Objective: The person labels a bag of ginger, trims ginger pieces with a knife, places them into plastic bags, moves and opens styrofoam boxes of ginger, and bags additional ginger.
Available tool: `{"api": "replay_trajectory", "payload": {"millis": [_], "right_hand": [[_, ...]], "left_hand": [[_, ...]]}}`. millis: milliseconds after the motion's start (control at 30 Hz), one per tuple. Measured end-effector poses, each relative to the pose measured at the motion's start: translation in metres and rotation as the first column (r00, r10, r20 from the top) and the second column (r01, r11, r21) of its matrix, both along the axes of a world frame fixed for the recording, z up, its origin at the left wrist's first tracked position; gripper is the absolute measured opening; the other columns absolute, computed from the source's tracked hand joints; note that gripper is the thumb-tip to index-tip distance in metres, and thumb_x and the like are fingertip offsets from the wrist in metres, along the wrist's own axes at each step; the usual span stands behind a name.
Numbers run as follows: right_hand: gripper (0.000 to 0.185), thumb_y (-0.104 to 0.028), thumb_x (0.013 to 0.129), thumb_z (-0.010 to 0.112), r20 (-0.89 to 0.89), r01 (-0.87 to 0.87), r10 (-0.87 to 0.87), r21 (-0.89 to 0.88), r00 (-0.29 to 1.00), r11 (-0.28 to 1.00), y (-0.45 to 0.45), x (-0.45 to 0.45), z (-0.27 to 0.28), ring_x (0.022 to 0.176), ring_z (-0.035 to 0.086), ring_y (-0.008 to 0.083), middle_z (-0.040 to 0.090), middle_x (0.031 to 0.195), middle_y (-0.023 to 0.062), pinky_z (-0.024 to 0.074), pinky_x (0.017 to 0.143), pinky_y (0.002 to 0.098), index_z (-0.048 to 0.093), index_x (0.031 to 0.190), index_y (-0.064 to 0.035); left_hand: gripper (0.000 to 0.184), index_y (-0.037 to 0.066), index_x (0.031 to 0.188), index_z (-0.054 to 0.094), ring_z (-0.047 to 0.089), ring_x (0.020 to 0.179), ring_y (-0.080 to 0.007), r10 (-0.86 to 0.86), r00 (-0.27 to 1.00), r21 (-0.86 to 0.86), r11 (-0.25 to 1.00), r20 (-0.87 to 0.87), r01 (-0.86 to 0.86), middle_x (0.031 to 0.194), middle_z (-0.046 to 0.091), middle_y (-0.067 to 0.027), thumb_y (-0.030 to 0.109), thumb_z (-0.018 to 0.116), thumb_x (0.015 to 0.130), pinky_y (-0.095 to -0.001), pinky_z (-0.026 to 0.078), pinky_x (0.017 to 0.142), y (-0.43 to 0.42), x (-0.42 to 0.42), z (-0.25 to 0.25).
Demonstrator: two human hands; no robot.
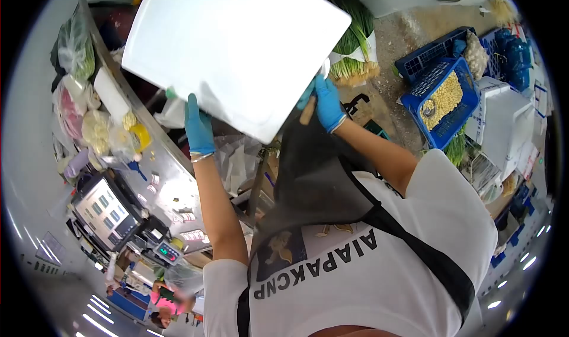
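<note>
A large white box or lid (237,47), seemingly foam with a strip of green tape, fills the top centre. At its near left edge, my left hand (200,130) in a blue glove has its fingers stretched out flat and touching or overlapping the edge. My right hand (328,105), also gloved in blue, is closed beside the right corner around a tool with a wooden handle (307,111). The tool's working end is hidden. Whether this hand also grips the box, I cannot tell. A dark apron (302,171) hangs below.
Bundled green onions (354,53) lie behind the box. To the right, a blue crate (441,103) holds peeled garlic cloves. On the left, a metal table (172,189) carries bagged produce (98,130), a touchscreen (106,211) and labels. A person in pink (168,301) is farther off.
</note>
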State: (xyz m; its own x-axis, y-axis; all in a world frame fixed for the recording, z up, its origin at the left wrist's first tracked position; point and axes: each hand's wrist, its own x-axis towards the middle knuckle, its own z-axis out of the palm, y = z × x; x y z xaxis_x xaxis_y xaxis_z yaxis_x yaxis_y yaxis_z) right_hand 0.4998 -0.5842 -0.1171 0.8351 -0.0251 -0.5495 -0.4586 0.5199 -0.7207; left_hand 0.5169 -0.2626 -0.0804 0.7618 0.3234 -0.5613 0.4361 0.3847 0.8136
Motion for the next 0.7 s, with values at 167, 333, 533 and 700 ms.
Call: {"api": "replay_trajectory", "payload": {"millis": [167,333,533,700], "right_hand": [[0.034,-0.038,0.101,0.043,-0.137,-0.212,0.237,0.18,0.962,0.961,0.084,-0.133,0.005,0.055,0.06,0.0223,0.061,0.07,0.0111,0.0546,0.052,0.0348,0.049,0.09,-0.0061],[0.029,-0.036,0.1,0.046,-0.158,-0.344,0.349,0.06,0.924,0.937,0.091,-0.172,0.016,0.055,0.057,0.0193,0.057,0.069,0.0087,0.0518,0.048,0.035,0.047,0.094,-0.0075],[0.03,-0.034,0.096,0.052,-0.393,-0.942,0.857,-0.119,0.334,0.313,0.098,-0.176,0.083,0.054,0.056,0.0146,0.056,0.065,0.0064,0.0457,0.047,0.0285,0.054,0.092,-0.005],[0.028,-0.015,0.091,0.052,-0.218,-0.969,0.947,-0.125,0.236,0.212,0.19,-0.095,0.071,0.059,0.058,0.0186,0.059,0.074,0.008,0.049,0.056,0.0307,0.049,0.115,-0.0003]], "left_hand": [[0.044,0.002,0.131,0.053,0.049,0.116,-0.0177,0.065,0.989,0.32,0.942,0.129,-0.103,0.129,0.054,-0.0077,0.028,0.053,0.096,-0.0346,0.037,0.104,0.025,-0.094,0.047],[0.03,-0.002,0.113,0.063,0.058,0.1,-0.0207,0.24,0.962,0.538,0.798,0.128,-0.27,0.114,0.062,-0.0115,0.019,0.056,0.093,-0.035,0.045,0.093,0.124,-0.213,-0.021],[0.07,0.002,0.141,0.037,0.032,0.134,-0.0408,0.016,0.99,0.99,0.041,-0.139,0.138,0.143,0.038,-0.0212,0.027,0.068,0.083,-0.0459,0.032,0.107,0.142,-0.237,-0.051],[0.092,0.004,0.15,0.016,0.02,0.142,-0.0391,0.054,0.932,0.934,0.002,-0.358,0.358,0.153,0.022,-0.0173,0.028,0.07,0.08,-0.0479,0.027,0.111,0.142,-0.231,-0.048]]}}
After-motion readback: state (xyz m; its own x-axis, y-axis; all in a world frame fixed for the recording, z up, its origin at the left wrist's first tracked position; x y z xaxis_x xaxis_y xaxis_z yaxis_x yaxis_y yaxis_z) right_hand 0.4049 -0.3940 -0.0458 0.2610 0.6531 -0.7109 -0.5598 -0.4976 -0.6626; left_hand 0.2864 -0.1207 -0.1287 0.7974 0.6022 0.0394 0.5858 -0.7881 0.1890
